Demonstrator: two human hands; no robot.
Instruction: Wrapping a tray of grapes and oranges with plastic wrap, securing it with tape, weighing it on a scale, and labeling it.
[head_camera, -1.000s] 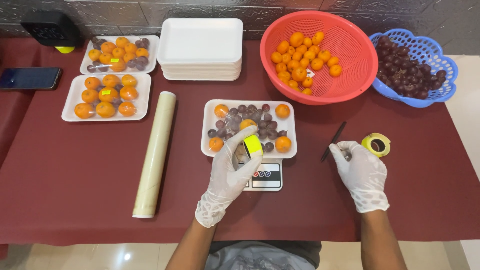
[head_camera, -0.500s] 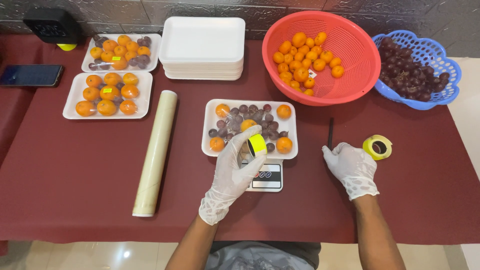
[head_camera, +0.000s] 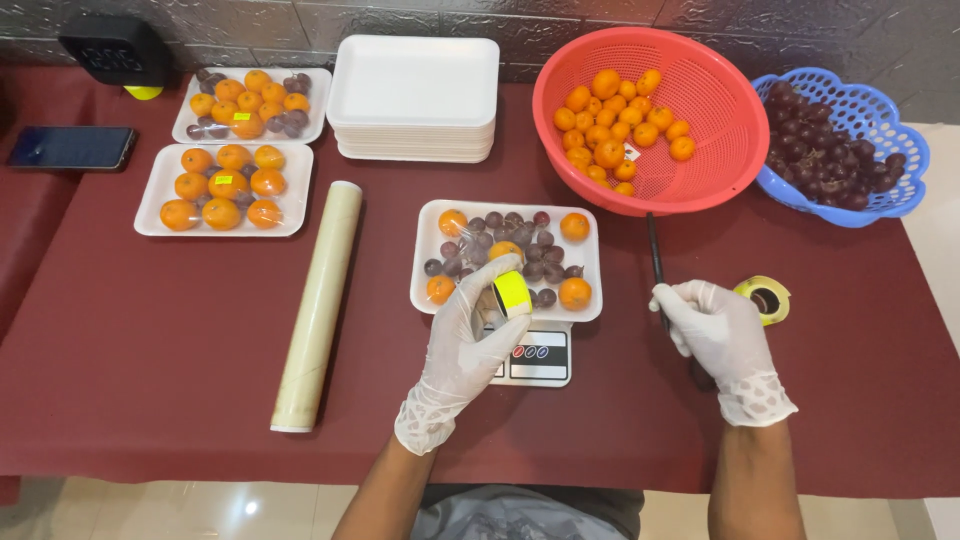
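Gripping a black pen (head_camera: 655, 262) pointing away, right hand (head_camera: 722, 340); left hand (head_camera: 470, 345) pinching yellow label (head_camera: 513, 293).

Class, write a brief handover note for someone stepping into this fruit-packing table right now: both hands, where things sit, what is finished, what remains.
Left gloved hand: pinches a small yellow sticker over the white foam tray of oranges and dark grapes on the small digital scale.
Right gloved hand: grips a thin black pen-like tool, beside the yellow tape roll.
Done: two filled trays sit far left, the rear one stickered.
Left: this tray has no sticker and seems unwrapped; the cling-film roll lies alongside. Empty trays are stacked behind.
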